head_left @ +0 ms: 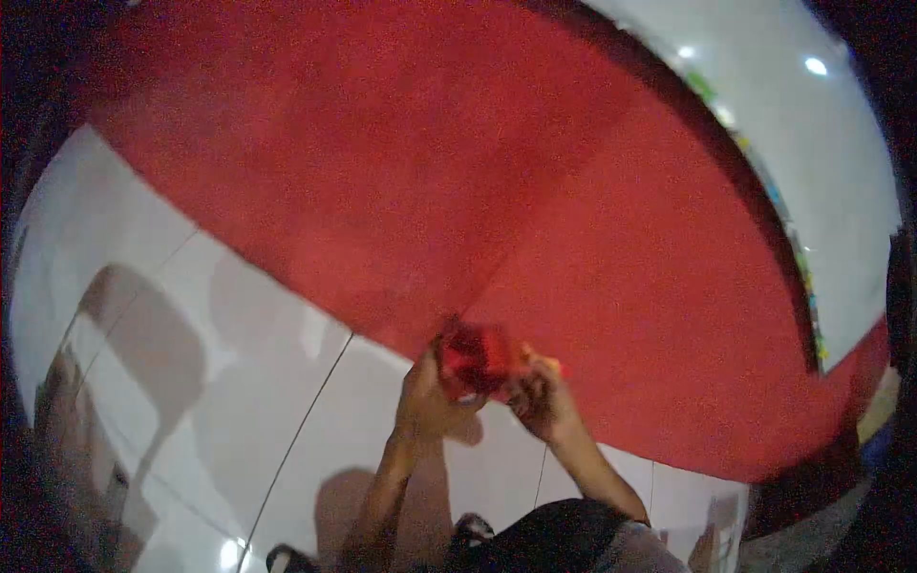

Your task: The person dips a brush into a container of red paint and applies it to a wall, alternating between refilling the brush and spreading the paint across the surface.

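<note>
A shiny red object (pixel 473 361), blurred and perhaps a packet or small box, is held up in front of me over the edge of the red carpet. My left hand (pixel 422 406) is closed around its left side, with the thumb low near a whitish spot on its underside. Close to its right side, my right hand (pixel 541 399) has its fingers curled in. A small orange-red bit (pixel 552 365) shows at those fingertips; what it is I cannot make out.
Red carpet (pixel 382 172) covers much of the floor, bordered by glossy white tiles (pixel 258 353) with shadows on them. At the right stands a white curved surface (pixel 821 162) with a dark side and a colourful edge strip (pixel 774 201). A shoe (pixel 473 527) shows below.
</note>
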A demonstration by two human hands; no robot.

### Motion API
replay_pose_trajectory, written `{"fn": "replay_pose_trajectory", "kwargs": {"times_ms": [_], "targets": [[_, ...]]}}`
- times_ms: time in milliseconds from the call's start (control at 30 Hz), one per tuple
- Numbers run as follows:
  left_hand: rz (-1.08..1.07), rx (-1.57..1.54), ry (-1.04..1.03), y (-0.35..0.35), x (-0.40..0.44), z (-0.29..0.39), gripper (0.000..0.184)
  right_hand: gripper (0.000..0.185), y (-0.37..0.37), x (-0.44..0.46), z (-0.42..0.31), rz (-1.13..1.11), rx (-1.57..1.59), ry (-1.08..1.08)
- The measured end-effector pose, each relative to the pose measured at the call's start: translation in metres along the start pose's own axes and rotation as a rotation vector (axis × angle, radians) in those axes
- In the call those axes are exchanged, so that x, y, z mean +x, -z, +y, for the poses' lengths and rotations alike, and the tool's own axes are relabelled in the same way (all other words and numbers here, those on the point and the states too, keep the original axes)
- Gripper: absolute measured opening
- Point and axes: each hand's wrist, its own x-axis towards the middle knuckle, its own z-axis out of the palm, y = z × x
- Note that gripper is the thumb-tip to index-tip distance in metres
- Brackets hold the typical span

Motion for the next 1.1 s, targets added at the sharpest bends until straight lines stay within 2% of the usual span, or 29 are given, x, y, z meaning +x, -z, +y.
{"fn": "replay_pose_trajectory", "kwargs": {"times_ms": [67, 167, 233, 267, 300, 367, 433, 567, 700, 767, 867, 967, 1100], "targets": [[0.009, -0.009, 0.034, 0.002, -0.003, 0.001, 0.088, 0.026, -0.026, -0.013, -0.009, 0.022, 0.094, -0.005], [0.084, -0.216, 0.117, -0.005, -0.004, -0.017, 0.086, 0.027, -0.048, -0.032, -0.035, 0.018, 0.092, 0.141], [0.14, -0.349, 0.208, -0.011, -0.01, -0.037, 0.085, 0.026, -0.039, -0.025, -0.067, -0.073, -0.067, 0.375], [0.138, -0.302, 0.22, -0.007, -0.012, -0.037, 0.085, 0.025, -0.041, -0.024, -0.085, -0.119, -0.152, 0.489], [0.136, -0.256, 0.233, -0.002, -0.014, -0.036, 0.085, 0.025, -0.053, -0.027, -0.102, -0.023, -0.274, 0.687], [0.072, 0.075, 0.185, 0.024, -0.024, -0.014, 0.085, 0.026, -0.071, -0.029, -0.133, 0.136, -0.614, 1.144], [0.126, 0.039, 0.122, 0.027, -0.021, -0.025, 0.084, 0.026, -0.076, -0.028, -0.165, 0.229, -1.006, 1.594], [0.213, -0.039, 0.035, 0.031, -0.011, -0.027, 0.082, 0.029, -0.095, -0.039, -0.229, 0.296, -1.621, 2.29], [0.206, -0.069, 0.095, 0.042, -0.008, -0.025, 0.087, 0.035, -0.111, -0.035, -0.255, 0.392, -1.929, 2.45], [0.215, -0.037, 0.107, 0.044, -0.012, -0.025, 0.094, 0.035, -0.111, -0.027, -0.263, 0.437, -1.962, 2.489], [0.234, -0.039, 0.087, 0.049, -0.013, -0.024, 0.091, 0.035, -0.116, -0.019, -0.269, 0.49, -1.945, 2.518], [0.277, 0.085, 0.102, 0.05, -0.013, -0.03, 0.092, 0.035, -0.117, -0.01, -0.275, 0.522, -1.914, 2.517], [0.236, -0.005, 0.099, 0.052, -0.013, -0.036, 0.09, 0.035, -0.12, -0.004, -0.28, 0.562, -1.934, 2.527]]}}
